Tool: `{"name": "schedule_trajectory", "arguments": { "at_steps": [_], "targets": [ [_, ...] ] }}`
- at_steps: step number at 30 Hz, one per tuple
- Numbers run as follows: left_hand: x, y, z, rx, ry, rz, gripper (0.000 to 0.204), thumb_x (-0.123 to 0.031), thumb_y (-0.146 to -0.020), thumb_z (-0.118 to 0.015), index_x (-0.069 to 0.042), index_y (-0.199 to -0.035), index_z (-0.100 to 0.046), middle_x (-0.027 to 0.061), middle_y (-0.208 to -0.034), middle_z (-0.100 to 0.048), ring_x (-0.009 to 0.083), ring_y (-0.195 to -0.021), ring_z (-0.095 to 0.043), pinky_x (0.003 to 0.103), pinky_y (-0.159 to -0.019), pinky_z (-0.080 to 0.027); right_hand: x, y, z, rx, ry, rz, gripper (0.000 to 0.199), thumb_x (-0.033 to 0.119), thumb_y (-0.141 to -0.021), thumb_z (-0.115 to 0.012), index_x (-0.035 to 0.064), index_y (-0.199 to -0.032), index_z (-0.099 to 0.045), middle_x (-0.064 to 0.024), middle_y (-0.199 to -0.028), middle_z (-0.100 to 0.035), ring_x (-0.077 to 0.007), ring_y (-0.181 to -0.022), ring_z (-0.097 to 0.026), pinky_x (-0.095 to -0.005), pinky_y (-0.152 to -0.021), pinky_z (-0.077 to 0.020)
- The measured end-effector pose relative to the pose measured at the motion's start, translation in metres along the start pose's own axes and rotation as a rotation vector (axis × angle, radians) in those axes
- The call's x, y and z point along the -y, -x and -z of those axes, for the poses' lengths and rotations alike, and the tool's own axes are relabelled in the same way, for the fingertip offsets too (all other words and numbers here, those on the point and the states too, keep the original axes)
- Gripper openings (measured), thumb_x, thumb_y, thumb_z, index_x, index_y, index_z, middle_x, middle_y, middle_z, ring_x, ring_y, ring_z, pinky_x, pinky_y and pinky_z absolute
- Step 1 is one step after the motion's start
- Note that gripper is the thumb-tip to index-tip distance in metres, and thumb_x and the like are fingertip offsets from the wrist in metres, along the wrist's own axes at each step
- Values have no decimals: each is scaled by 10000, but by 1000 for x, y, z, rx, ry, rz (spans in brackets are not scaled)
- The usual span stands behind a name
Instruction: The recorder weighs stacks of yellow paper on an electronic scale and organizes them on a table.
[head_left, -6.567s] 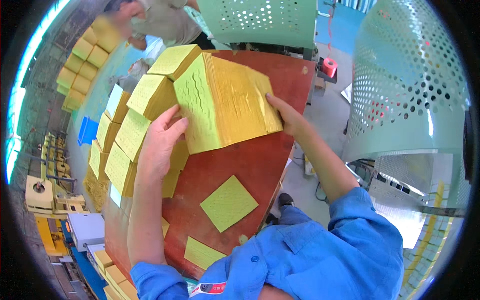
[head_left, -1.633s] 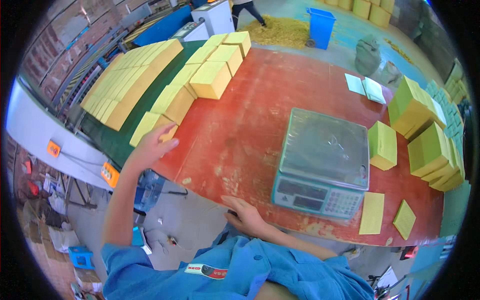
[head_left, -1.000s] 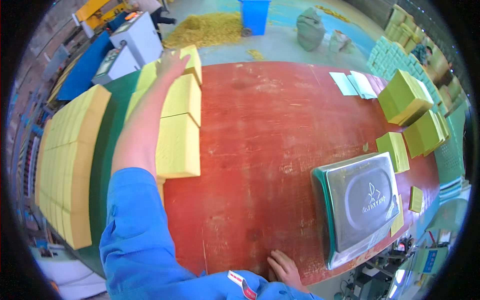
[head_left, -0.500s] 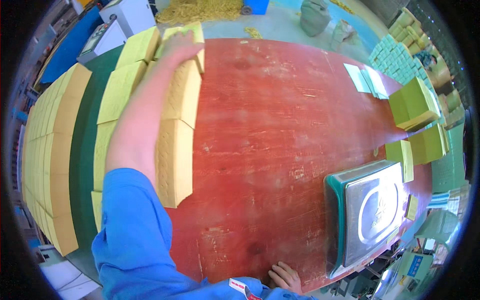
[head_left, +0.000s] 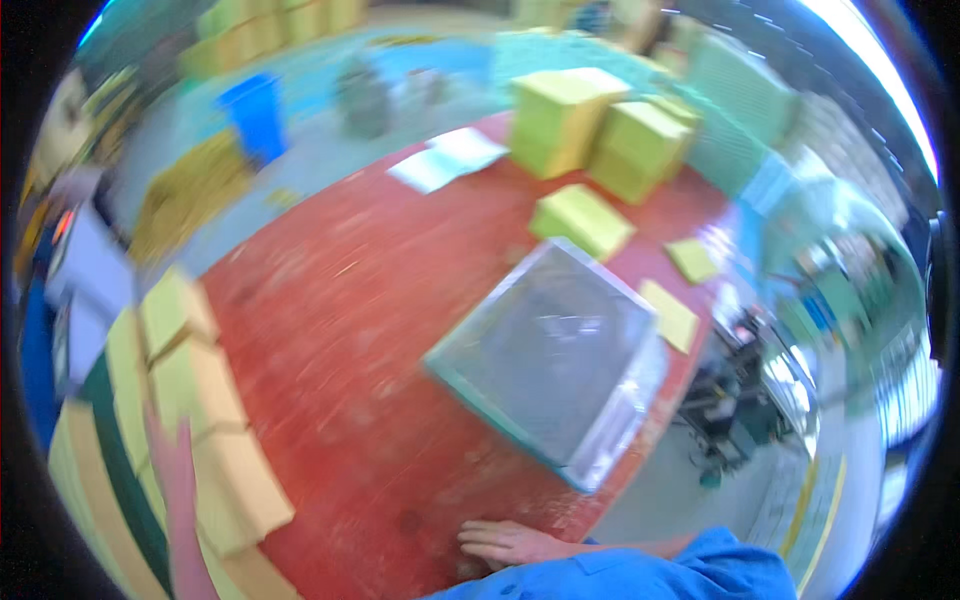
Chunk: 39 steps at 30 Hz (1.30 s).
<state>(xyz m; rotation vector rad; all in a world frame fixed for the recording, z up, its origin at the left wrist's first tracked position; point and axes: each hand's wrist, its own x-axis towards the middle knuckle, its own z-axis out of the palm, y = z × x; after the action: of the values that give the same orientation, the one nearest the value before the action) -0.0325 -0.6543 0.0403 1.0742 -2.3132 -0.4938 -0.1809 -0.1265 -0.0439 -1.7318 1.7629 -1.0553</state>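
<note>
My left hand (head_left: 172, 460) is at the left, over the rows of yellow paper blocks. Its thumb and fingers look apart, though blurred, and I see nothing held in it. Beside it stands a yellow paper block (head_left: 235, 490), with another block (head_left: 200, 385) behind in the same row. My right hand (head_left: 505, 541) lies flat on the near part of the red tabletop (head_left: 350, 350), fingers stretched out and holding nothing. Beyond that hand sits a low teal device with a flat grey metallic top (head_left: 540, 350), resembling a bench scale.
Yellow blocks (head_left: 565, 120) stand at the table's far right, with a smaller block (head_left: 582, 222) behind the device. Pale sheets (head_left: 448, 160) lie at the far edge. A blue bin (head_left: 255, 118) stands beside a heap of yellow scraps (head_left: 195, 190) on the floor.
The view has swung to the right. My left hand has come back from the far end of the rows to a nearer spot. My right hand stays on the table near my body.
</note>
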Motion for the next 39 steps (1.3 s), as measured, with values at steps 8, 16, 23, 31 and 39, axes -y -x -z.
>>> {"name": "schedule_trajectory", "arguments": {
  "at_steps": [8, 16, 23, 31, 39],
  "targets": [
    [-70, 78, -21, 73, -456, 165, 947, -351, -777, -730, 78, -1461, -235, 266, -1515, -266, 399, -1395, -272, 437, -1163, -233, -3, 11, -8, -159, 51, 66, 426, 125, -882, -577, 1, -1275, -472, -219, -1416, -411, -381, -1357, -366, -481, -1048, -389],
    [-149, 233, -31, 165, -429, -90, 969, -338, -693, -763, 83, -1432, -299, 294, -1487, -298, 441, -1374, -283, 500, -1139, -254, 7, 25, 5, -189, -271, 92, 400, 2, -831, -555, 7, -1230, -522, -196, -1318, -507, -341, -1247, -489, -425, -1021, -425],
    [-320, 369, -37, 247, -364, -63, 953, -433, -766, -711, 60, -1455, -273, 272, -1501, -294, 434, -1381, -286, 487, -1147, -234, -12, 127, 50, 626, -803, -251, 361, 197, -883, -614, -10, -1178, -615, -103, -1050, -685, -195, -978, -636, -347, -870, -510],
    [-383, 446, -52, 136, -388, 159, 961, -462, -723, -736, 62, -1421, -334, 275, -1486, -307, 459, -1322, -336, 513, -1090, -303, -25, 141, 29, 631, -1804, -711, 542, 223, -925, -589, 32, -1404, -420, -82, -1355, -515, -213, -1229, -486, -376, -1026, -381],
    [-387, 450, -33, -62, 1255, 657, 636, -408, -925, -528, -24, -1414, -393, 177, -1326, -528, 310, -1180, -555, 464, -1011, -450, 28, 108, 152, 462, -656, -14, 548, 346, -932, -597, -10, -1335, -493, -212, -1323, -506, -326, -1222, -495, -400, -1052, -375]
  ]
}}
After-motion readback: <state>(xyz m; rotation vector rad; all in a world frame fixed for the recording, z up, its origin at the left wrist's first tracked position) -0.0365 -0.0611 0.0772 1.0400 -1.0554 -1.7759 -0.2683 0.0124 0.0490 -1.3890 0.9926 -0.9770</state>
